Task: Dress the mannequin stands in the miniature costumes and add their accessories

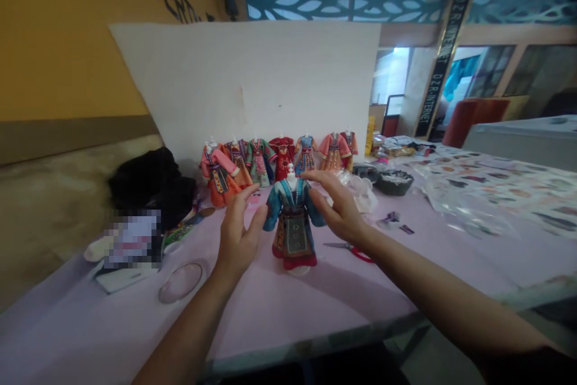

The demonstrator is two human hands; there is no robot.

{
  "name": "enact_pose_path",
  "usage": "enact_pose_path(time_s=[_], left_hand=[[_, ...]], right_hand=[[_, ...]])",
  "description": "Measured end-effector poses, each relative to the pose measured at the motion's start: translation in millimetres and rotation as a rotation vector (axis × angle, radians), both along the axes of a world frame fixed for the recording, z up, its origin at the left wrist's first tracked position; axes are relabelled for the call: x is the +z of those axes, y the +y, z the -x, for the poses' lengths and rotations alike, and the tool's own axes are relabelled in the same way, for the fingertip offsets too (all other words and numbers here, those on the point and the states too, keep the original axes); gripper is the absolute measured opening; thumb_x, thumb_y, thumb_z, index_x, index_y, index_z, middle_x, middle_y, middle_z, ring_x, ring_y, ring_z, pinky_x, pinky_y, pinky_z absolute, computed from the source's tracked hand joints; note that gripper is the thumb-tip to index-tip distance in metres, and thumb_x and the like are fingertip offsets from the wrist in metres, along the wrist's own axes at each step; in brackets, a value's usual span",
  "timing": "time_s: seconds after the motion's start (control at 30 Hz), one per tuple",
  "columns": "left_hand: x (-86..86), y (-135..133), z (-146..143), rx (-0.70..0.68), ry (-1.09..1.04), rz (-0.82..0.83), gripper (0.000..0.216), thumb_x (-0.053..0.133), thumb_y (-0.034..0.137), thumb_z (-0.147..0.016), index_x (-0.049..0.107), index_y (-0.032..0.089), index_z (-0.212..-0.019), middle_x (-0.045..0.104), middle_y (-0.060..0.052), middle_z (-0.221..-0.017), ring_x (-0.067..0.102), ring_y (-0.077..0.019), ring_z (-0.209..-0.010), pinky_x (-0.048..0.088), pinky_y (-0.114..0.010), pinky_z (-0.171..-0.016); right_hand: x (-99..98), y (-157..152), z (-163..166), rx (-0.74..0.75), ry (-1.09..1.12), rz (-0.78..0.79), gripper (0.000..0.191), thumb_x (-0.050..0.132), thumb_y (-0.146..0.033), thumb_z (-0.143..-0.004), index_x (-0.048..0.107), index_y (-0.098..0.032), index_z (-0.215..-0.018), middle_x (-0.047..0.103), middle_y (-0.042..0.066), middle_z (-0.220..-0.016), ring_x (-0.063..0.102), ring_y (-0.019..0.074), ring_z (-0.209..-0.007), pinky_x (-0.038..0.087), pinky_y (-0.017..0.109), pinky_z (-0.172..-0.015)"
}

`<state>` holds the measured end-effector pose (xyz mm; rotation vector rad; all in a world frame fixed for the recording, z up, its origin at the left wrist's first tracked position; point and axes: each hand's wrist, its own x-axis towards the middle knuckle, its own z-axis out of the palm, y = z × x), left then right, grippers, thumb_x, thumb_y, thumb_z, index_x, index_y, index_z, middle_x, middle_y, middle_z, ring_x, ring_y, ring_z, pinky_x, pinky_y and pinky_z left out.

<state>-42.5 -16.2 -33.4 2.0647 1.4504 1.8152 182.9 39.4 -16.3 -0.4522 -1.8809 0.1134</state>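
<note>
A small doll mannequin in a blue-sleeved robe [295, 223] stands upright on the pink tablecloth in front of me, with a dark embroidered apron panel and a red hem. To its left is my left hand [241, 226], fingers apart and holding nothing. On the other side my right hand [338, 205] is spread with its fingertips near the doll's shoulder and sleeve; whether they touch the cloth I cannot tell. Behind the hands stands a row of several dressed doll mannequins, among them one in a red dress [283, 157] and one in a pink and orange robe [219, 175].
Red-handled scissors [360, 254] lie beside my right forearm. A clear round dish [181, 283] sits at the left, near a white box [124, 277] and a black bag [144, 187]. A dark bowl [394, 182] and plastic-wrapped sheets [478, 205] occupy the right. A white board [261, 78] rises behind.
</note>
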Motion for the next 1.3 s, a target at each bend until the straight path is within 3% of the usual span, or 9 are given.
enact_pose_path(time_s=[0.2,0.37,0.63,0.9,1.13,1.3], left_hand=[[20.4,8,-20,0.011,0.112,-0.038,0.040,0.057,0.040,-0.098,0.059,0.026,-0.135,0.062,-0.009,-0.138,0.055,-0.0280,-0.133,0.038,-0.046,-0.116],[26.9,14,-26,0.012,0.188,-0.078,0.038,0.056,0.038,-0.098,0.060,0.023,-0.133,0.063,-0.010,-0.134,0.056,-0.0266,-0.130,0.038,-0.043,-0.115],[21.8,11,-27,0.075,0.358,-0.114,0.034,0.053,0.036,-0.100,0.062,0.022,-0.130,0.066,-0.011,-0.133,0.055,-0.0270,-0.130,0.036,-0.046,-0.116],[20.5,11,-22,0.208,0.493,-0.157,0.049,0.042,0.057,-0.102,0.065,0.022,-0.129,0.062,-0.014,-0.137,0.048,-0.0313,-0.136,0.034,-0.053,-0.116],[19.3,5,-22,0.196,0.476,-0.160,0.052,0.041,0.057,-0.102,0.061,0.019,-0.132,0.059,-0.015,-0.142,0.048,-0.0300,-0.137,0.034,-0.051,-0.117],[2.6,-3,-10,0.184,0.389,-0.064,0.054,0.037,0.055,-0.104,0.050,0.019,-0.141,0.057,-0.015,-0.145,0.047,-0.0278,-0.140,0.035,-0.049,-0.117]], right_hand=[[2.1,1,3,0.015,-0.016,-0.014,0.030,0.045,-0.028,-0.104,0.059,-0.028,-0.131,0.068,0.010,-0.122,0.064,0.0254,-0.114,0.053,0.047,-0.098],[1.3,5,4,0.001,-0.017,-0.015,0.031,0.047,-0.029,-0.104,0.059,-0.028,-0.132,0.068,0.010,-0.123,0.063,0.0259,-0.116,0.052,0.048,-0.100],[1.7,2,6,-0.005,-0.044,-0.038,0.026,0.052,-0.026,-0.101,0.060,-0.026,-0.126,0.069,0.010,-0.116,0.064,0.0279,-0.111,0.051,0.048,-0.096],[-1.6,0,7,-0.046,-0.048,-0.018,0.030,0.056,-0.028,-0.098,0.062,-0.028,-0.128,0.067,0.011,-0.120,0.063,0.0307,-0.115,0.050,0.048,-0.097],[-1.2,-2,8,-0.055,-0.042,-0.021,0.031,0.056,-0.032,-0.098,0.062,-0.027,-0.128,0.068,0.012,-0.119,0.064,0.0322,-0.114,0.052,0.050,-0.096],[-7.9,2,1,-0.042,-0.003,0.046,0.040,0.058,-0.034,-0.098,0.057,-0.030,-0.138,0.065,0.012,-0.128,0.063,0.0344,-0.121,0.051,0.057,-0.102]])
